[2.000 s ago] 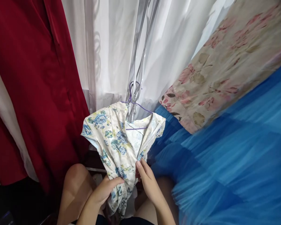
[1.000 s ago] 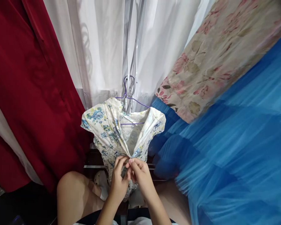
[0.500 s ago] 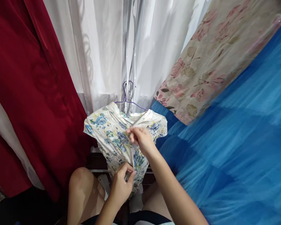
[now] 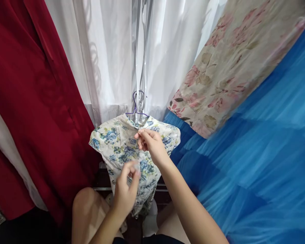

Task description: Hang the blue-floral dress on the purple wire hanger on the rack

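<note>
A white short-sleeved garment [image 4: 122, 145] with blue flowers hangs on a purple hanger [image 4: 135, 110] in front of me. Its seam runs down the middle, closed up to the neckline. At the top of that seam my right hand [image 4: 152, 144] pinches what looks like the zipper pull, mostly hidden by the fingertips. Lower and to the left, my left hand [image 4: 125, 188] is in front of the cloth with thumb and forefinger curved but apart, the tips slightly blurred. I see nothing between them.
Several white ribbons [image 4: 141, 51] hang above the hanger before a white curtain [image 4: 112, 67]. Red cloth [image 4: 40, 101] drapes at left. A pink-flowered cloth [image 4: 205, 81] and blue tulle [image 4: 256, 162] fill the right. My bare knee [image 4: 85, 203] is below left.
My right hand has moved slightly up to the neckline, and the gap at the collar has closed. My left hand has let go of the lower seam and moved up and left.
</note>
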The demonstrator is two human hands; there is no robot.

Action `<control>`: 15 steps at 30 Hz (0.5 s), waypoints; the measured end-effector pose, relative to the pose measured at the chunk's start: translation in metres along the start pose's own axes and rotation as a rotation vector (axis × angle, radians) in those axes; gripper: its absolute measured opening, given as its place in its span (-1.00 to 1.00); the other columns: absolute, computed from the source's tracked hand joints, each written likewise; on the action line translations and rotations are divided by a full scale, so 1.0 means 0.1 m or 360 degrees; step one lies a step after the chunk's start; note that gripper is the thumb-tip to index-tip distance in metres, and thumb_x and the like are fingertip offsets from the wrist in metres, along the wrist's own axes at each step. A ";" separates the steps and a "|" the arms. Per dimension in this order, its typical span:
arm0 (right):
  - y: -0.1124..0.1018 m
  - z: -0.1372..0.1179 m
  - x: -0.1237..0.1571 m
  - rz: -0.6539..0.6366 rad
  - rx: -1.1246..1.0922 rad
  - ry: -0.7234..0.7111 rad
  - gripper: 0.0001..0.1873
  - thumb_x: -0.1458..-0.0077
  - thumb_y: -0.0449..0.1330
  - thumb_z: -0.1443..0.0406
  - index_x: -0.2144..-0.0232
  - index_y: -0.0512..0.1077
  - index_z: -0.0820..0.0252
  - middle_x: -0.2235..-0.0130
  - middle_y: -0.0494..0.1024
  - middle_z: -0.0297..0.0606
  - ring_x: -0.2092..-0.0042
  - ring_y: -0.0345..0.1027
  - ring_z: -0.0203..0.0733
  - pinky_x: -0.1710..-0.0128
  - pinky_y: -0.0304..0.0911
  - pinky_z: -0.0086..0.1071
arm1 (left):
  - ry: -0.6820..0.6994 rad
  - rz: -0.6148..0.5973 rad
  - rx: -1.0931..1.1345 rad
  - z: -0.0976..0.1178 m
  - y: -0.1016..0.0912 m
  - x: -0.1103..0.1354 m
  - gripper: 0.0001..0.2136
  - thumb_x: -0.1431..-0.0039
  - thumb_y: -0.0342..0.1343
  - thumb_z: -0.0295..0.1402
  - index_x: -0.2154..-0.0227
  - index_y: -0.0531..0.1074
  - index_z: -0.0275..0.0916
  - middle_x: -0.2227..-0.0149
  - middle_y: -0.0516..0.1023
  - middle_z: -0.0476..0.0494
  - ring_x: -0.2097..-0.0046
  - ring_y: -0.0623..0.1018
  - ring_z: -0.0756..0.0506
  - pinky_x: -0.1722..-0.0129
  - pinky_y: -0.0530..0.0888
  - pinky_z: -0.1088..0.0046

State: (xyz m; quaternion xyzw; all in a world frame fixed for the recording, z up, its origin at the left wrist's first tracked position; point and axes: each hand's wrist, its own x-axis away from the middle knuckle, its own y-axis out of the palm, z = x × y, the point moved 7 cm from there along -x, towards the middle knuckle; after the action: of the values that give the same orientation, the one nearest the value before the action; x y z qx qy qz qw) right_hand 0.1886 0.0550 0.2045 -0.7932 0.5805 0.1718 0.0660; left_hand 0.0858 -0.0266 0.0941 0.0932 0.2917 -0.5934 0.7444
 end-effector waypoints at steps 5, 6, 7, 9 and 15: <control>0.05 -0.13 0.09 -0.0038 0.0186 -0.0089 -0.67 -0.23 0.07 0.16 0.46 0.46 0.23 0.72 0.36 -0.45 0.68 0.07 -0.40 0.61 0.00 -0.49 | 0.0431 0.0016 -0.0158 0.60 -0.30 -0.98 -0.65 -0.40 -0.11 -0.30 -0.19 0.25 -0.16 0.33 0.41 -0.03 0.29 0.45 -0.03 0.18 0.38 0.45; 0.05 -0.14 0.09 -0.0058 0.0220 -0.0102 -0.67 -0.24 0.06 0.17 0.46 0.47 0.23 0.72 0.35 -0.45 0.68 0.07 -0.40 0.61 0.00 -0.49 | 0.0496 -0.0051 -0.0238 0.66 -0.30 -1.10 -0.70 -0.41 -0.11 -0.29 -0.10 0.34 -0.18 0.33 0.44 -0.04 0.27 0.46 -0.04 0.17 0.38 0.44; 0.05 -0.13 0.09 -0.0078 0.0250 -0.0117 -0.67 -0.24 0.06 0.17 0.46 0.47 0.23 0.73 0.35 -0.45 0.67 0.06 -0.40 0.60 -0.01 -0.48 | 0.0558 -0.0096 -0.0314 0.71 -0.29 -1.18 -0.75 -0.40 -0.11 -0.29 0.02 0.42 -0.20 0.34 0.45 -0.05 0.27 0.47 -0.05 0.18 0.38 0.44; 0.04 -0.08 0.08 -0.0106 0.0285 -0.0136 -0.66 -0.24 0.07 0.18 0.48 0.46 0.23 0.74 0.29 -0.47 0.67 0.01 -0.41 0.61 -0.07 -0.47 | 0.0688 -0.0051 -0.0427 0.79 -0.30 -1.22 -0.78 -0.38 -0.06 -0.31 0.26 0.47 -0.23 0.38 0.46 -0.05 0.32 0.46 -0.04 0.24 0.37 0.46; 0.07 0.24 0.02 -0.0074 0.0334 -0.0090 -0.65 -0.21 0.09 0.17 0.56 0.39 0.23 0.72 0.12 -0.52 0.66 -0.09 -0.42 0.65 -0.20 -0.46 | 0.0743 0.0464 -0.0387 0.87 -0.57 -1.22 -0.86 -0.29 0.08 -0.33 0.35 0.48 -0.25 0.41 0.50 -0.05 0.33 0.48 -0.04 0.27 0.38 0.47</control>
State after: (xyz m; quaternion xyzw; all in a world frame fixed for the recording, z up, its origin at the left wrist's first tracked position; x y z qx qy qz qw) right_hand 0.1773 0.0583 0.1819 -0.7899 0.5747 0.1308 0.1691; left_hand 0.0451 0.0165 0.2427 0.1780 0.5075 -0.4035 0.7402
